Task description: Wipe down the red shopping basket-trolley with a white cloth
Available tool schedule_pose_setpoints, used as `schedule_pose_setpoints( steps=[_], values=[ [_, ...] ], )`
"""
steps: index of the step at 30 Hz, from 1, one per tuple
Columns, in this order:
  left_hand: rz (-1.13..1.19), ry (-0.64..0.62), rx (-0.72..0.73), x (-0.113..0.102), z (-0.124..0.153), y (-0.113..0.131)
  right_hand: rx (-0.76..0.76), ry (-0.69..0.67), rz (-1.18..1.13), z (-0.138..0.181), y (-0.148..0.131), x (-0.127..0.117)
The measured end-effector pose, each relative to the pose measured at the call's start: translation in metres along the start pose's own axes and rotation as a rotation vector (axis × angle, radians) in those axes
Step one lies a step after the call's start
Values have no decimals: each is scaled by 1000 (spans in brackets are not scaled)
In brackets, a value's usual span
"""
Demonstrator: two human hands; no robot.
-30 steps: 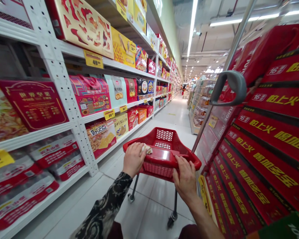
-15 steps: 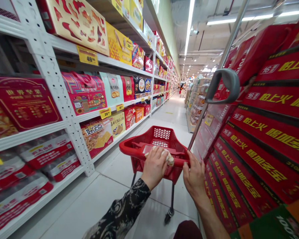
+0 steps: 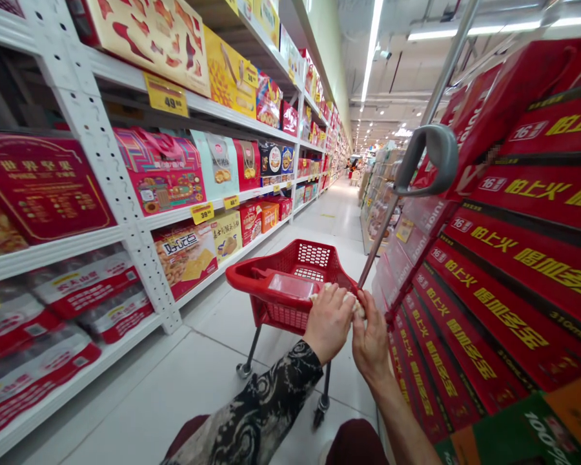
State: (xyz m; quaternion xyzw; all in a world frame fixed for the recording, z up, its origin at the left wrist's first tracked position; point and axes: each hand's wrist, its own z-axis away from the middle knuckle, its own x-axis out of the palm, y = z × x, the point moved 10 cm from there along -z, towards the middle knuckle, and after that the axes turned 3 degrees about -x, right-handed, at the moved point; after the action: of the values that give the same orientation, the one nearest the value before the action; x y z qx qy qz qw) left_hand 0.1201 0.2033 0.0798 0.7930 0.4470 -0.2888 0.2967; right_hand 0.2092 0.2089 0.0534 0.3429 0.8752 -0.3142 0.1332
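A small red plastic shopping cart (image 3: pixel 281 315) stands in front of me, its basket of perforated plastic on thin grey legs with casters. My left hand (image 3: pixel 330 321), in a black patterned sleeve, presses a crumpled whitish cloth (image 3: pixel 358 308) onto the right part of the cart's handle. The fingers are closed over the cloth, so much of it is hidden. My right hand (image 3: pixel 370 336) is curled around the handle's right corner, right beside the cloth. A clear-covered panel (image 3: pixel 293 286) sits along the middle of the handle.
White shelves (image 3: pixel 126 234) with boxed snacks and bottle packs line the left. Stacked red drink cartons (image 3: pixel 494 284) rise close on the right. A metal pole with a grey loop handle (image 3: pixel 428 161) leans beside them. The tiled aisle (image 3: pixel 336 210) runs ahead.
My left hand has slid the cloth rightward along the handle, up against my right hand. The handle's middle panel now shows. My right hand stays at the corner.
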Motion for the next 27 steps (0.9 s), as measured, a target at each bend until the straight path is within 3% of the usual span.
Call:
schedule_pose_setpoints(
  steps=[3,6,8,11,16,18,21,27],
  values=[
    [-63,30,-30,-21,9,-33,-50,-8,27,1,-4,1],
    [-128,72,-160,-47,15,-80,-69,-5,36,2,-8,4],
    [-151,84,-209,-56,17,-97,-74,15,48,4,-10,5],
    [-150,82,-184,-52,16,-87,-78,27,69,6,-12,8],
    [-57,1,11,-18,11,-17,-108,5,102,7,-11,9],
    [-31,-3,54,-13,11,-4,-110,-18,116,7,-9,9],
    [-22,7,55,-20,14,-14,-111,-62,137,9,-6,11],
    [-25,68,-53,-56,21,-86,-116,-93,147,9,-9,12]
  ],
)
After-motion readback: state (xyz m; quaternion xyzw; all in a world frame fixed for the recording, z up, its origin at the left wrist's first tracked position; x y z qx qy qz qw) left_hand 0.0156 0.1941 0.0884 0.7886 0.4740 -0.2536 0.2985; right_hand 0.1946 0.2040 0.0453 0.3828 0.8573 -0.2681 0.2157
